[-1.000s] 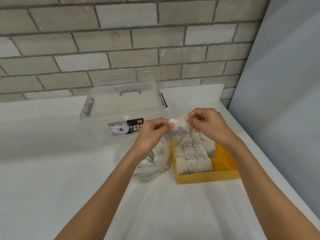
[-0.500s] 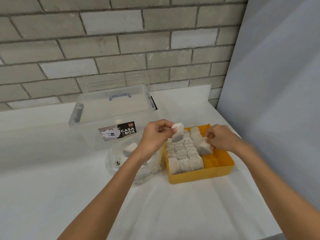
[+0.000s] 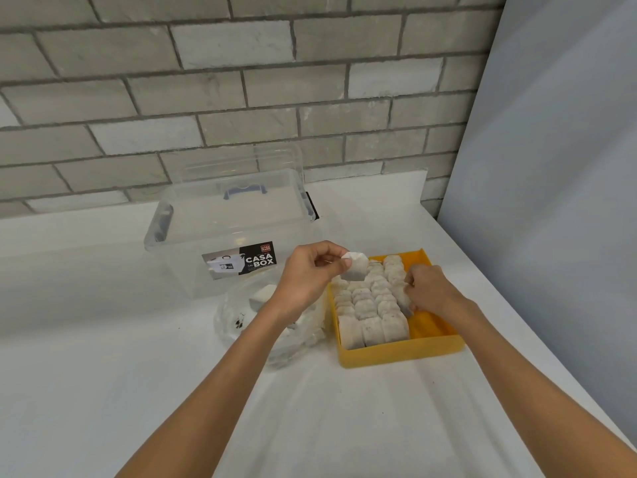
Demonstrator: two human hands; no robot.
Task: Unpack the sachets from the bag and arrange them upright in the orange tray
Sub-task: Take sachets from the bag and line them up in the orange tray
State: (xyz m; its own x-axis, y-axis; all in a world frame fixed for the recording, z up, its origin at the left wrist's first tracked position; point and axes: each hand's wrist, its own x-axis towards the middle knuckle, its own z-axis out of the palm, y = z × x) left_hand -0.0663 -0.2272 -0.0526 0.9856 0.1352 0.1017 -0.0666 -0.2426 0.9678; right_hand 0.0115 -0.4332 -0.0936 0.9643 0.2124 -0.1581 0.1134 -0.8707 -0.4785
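An orange tray (image 3: 400, 353) stands on the white table, holding several rows of pale sachets (image 3: 370, 305) set upright; its right strip is bare. My left hand (image 3: 306, 274) pinches one sachet (image 3: 355, 267) in the air above the tray's left back corner. My right hand (image 3: 427, 291) is down inside the tray, its fingers curled round a sachet (image 3: 401, 298) at the right end of the rows. A clear plastic bag (image 3: 241, 326) lies left of the tray under my left forearm, with a few sachets (image 3: 262, 296) showing inside.
A clear storage box (image 3: 227, 236) with a "CASA BOX" label and blue handle stands behind the bag, near the brick wall. A grey panel (image 3: 551, 201) rises along the table's right edge. Bare white table stretches to the left and front.
My hands split two sachets apart. The right hand went down into the tray with one and has moved it in against the rows; the left still holds the other above the tray.
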